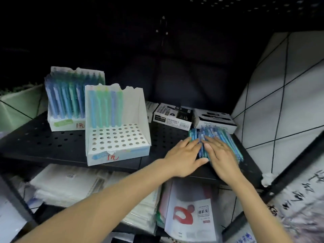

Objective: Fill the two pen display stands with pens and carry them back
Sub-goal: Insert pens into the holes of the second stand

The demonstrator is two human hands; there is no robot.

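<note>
I see both my hands laid on a loose pile of pens (217, 137) at about four o'clock on the black perforated shelf (52, 137). My left hand (184, 156) lies flat with fingers straight, fingertips touching the left edge of the pile; its grip is released, holding nothing. My right hand (220, 155) rests palm down on top of the pile, fingers stretched forward over the blue and teal barrels, likewise relaxed and pinching nothing. A ring (221, 146) shows on one finger of that hand.

The near pen stand (119, 137), a white card box with a grid of round holes and a red price mark on its front, sits at about nine o'clock from my hands, apart from them. Only its back row holds pens (105, 109), five or so upright in blue and green; the rest of the holes show bare. The far pen stand (59, 123) stands at about ten o'clock, just behind and left of the near one, packed with upright pens (70, 97).

At one o'clock from the pile, just beyond it, lie two black-and-white cartons (172, 116) side by side. Below the shelf at six o'clock I make out stacked packets of paper (70, 186) and a booklet with a red figure (191, 218).
</note>
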